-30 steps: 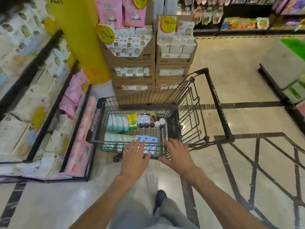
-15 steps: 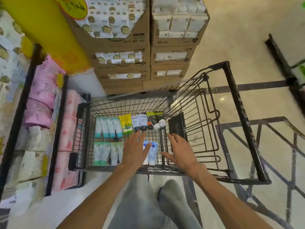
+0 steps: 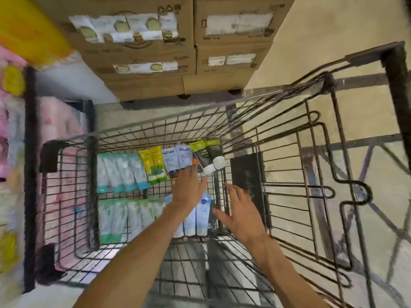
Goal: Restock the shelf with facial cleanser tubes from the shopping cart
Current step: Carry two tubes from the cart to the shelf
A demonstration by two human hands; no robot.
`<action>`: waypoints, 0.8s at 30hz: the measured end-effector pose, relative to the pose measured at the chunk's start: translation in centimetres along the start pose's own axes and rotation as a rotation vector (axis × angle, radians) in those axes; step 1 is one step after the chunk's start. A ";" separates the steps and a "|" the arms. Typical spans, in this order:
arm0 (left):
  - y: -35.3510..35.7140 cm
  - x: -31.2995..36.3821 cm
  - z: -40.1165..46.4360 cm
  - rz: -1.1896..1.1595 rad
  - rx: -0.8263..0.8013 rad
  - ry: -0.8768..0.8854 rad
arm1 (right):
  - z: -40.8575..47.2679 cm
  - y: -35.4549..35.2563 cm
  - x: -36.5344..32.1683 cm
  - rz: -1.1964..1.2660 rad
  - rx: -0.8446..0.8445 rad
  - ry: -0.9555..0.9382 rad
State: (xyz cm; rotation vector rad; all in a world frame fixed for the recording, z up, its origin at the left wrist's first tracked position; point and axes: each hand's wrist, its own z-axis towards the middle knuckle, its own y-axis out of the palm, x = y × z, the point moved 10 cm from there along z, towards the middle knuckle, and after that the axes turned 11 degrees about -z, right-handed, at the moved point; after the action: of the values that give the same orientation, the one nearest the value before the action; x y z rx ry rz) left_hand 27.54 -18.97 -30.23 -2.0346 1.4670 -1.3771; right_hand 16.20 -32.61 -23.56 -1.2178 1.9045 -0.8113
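Both my hands, left (image 3: 189, 190) and right (image 3: 242, 210), hang open and empty over the cart (image 3: 73, 174). The tubes (image 3: 178, 160) look light, soft, slick; I'd pinch one mid-body.

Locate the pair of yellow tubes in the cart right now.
In the head view the yellow tubes lie in the cart's far row, between the teal tubes on their left and the grey tubes on their right, just beyond the left hand.

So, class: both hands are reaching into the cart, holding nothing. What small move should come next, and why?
Probably lower the left hand and close it on a grey-blue tube: its fingertips hover over those tubes, while the right hand is open, empty.
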 end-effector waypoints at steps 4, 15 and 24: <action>3.2 -1.8 5.0 -0.191 0.002 -0.175 | 1.8 3.4 1.4 0.059 -0.032 0.040; 5.0 -4.9 9.3 -0.655 0.174 -0.325 | 2.8 7.1 2.0 0.086 -0.131 0.088; 1.5 -14.2 1.6 -0.821 0.208 -0.405 | 9.5 3.6 -0.3 -0.008 -0.113 0.089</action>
State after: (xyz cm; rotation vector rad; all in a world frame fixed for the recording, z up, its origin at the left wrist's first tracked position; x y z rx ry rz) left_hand 27.54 -8.06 -39.62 -2.6742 0.2926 -1.1599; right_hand 22.45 -32.22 -31.55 -1.2772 2.0427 -0.7828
